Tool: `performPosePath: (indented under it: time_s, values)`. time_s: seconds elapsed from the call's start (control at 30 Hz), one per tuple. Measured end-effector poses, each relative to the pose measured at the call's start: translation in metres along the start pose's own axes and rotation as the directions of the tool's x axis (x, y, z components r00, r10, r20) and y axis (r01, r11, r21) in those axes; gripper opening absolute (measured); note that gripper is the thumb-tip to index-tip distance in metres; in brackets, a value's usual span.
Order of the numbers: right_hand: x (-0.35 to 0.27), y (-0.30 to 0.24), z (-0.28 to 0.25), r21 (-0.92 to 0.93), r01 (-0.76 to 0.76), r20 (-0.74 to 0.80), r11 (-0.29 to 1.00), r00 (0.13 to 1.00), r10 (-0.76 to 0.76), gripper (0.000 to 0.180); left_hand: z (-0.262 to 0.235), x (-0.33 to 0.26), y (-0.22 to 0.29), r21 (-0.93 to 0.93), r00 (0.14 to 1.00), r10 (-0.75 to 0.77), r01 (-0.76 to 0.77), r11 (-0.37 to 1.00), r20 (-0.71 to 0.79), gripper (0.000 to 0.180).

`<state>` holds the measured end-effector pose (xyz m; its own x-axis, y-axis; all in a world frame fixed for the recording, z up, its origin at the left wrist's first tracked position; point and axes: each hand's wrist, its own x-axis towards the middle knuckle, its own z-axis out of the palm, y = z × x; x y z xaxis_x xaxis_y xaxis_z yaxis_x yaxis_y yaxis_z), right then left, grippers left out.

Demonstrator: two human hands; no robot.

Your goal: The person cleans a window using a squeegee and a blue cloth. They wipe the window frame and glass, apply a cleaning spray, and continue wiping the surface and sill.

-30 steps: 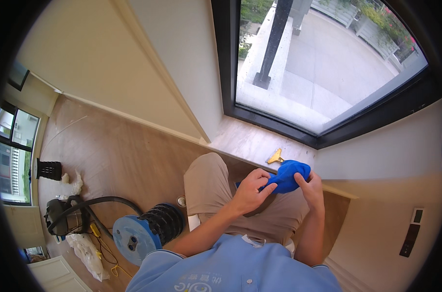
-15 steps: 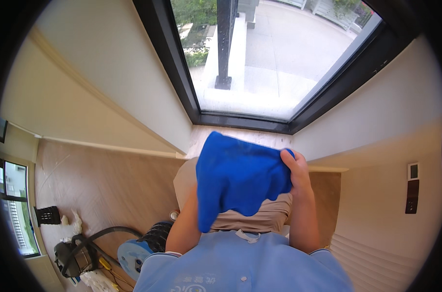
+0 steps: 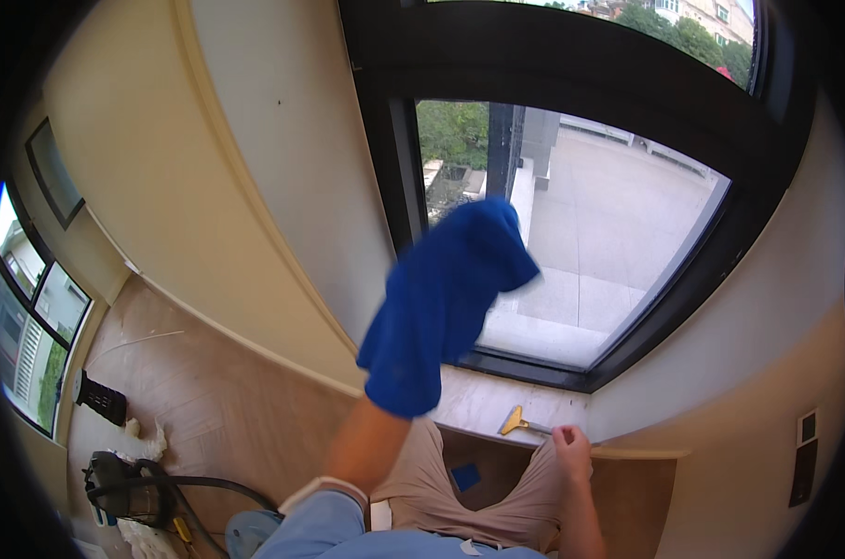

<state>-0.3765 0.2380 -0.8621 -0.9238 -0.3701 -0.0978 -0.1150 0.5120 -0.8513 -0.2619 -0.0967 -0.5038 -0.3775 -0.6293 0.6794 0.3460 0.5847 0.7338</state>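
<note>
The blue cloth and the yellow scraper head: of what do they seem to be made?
Blue cloth: soft matte fabric, perhaps microfibre; it folds and shows no shine. Yellow scraper head: smooth, perhaps metal or hard plastic; its crisp outline suits both.

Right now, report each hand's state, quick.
Left hand: hidden inside the soft blue cloth; open or closed can't be told.
Right hand: fingers curled, by the grey handle of the yellow-headed scraper; whether it grips can't be told.

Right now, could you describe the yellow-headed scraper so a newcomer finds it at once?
Below the big black window frame lies a pale sill. On it, the yellow-headed scraper points its handle toward the right hand. Unlike the blue fabric cloth, its flared head is yellow.
</note>
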Motion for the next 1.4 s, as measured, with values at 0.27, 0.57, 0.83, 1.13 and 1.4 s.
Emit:
performPosePath:
  time_s: [0.27, 0.57, 0.83, 1.13, 1.4]
  values:
    - [-0.026, 0.027, 0.008, -0.244, 0.275, -0.046, 0.930, 0.955, -0.294, 0.017, -0.003, 0.130, -0.052, 0.750, 0.945, 0.178, 0.094, 0.654, -0.274, 0.013]
    - [-0.013, 0.067, 0.009, -0.165, 0.316, -0.175, 0.934, 0.923, -0.343, 0.014, 0.280, 0.040, 0.034, 0.494, 0.874, 0.435, -0.482, 0.723, 0.216, 0.015]
    - [-0.026, 0.051, 0.011, -0.060, 0.343, -0.148, 0.937, 0.926, -0.348, 0.016, 0.363, 0.039, 0.056, 0.519, 0.844, 0.377, -0.533, 0.668, 0.382, 0.016]
    - [-0.015, 0.067, -0.003, 0.001, 0.349, -0.168, 0.937, 0.924, -0.344, 0.017, 0.390, -0.002, 0.041, 0.500, 0.841, 0.358, -0.532, 0.683, 0.406, 0.019]
    - [-0.023, 0.075, -0.012, 0.060, 0.241, -0.129, 0.969, 0.964, -0.231, 0.017, 0.389, -0.019, 0.025, 0.528, 0.853, 0.289, -0.502, 0.685, 0.435, 0.022]
